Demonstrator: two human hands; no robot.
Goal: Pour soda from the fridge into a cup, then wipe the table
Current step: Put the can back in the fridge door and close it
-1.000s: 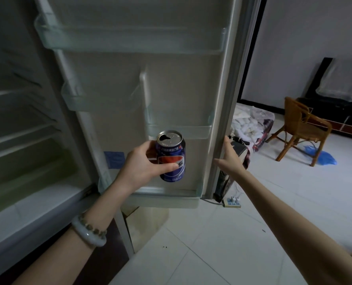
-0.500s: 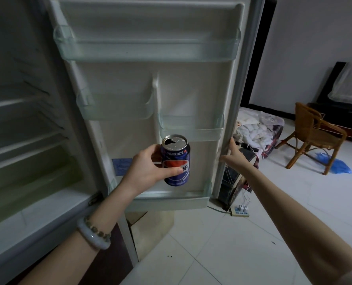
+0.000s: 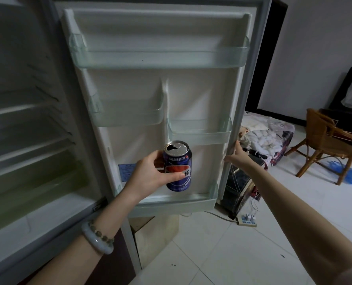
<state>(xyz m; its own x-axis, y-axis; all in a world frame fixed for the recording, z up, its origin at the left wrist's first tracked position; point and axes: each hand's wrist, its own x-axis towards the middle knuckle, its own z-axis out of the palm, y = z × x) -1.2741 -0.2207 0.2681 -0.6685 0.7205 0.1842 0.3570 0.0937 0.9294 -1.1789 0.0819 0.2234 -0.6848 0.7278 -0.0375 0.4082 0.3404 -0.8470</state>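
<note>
The soda can (image 3: 177, 166) was upright in the air in front of the lower part of the open fridge door (image 3: 191, 89), just above the door's bottom shelf (image 3: 171, 202), and its top was already open. The left hand (image 3: 150, 175) gripped it round the middle, thumb across the label and fingers behind. With the mouth open, any tilt or jolt on the way to the cup would likely slosh soda onto the floor. Swinging the door shut could also knock the can unless it was drawn clear first. The left forearm reached forward, a bracelet (image 3: 98, 239) at the wrist. The right arm stretched out nearly straight, and the right hand (image 3: 237, 156) lay with fingers extended upward against the door's outer edge.
</note>
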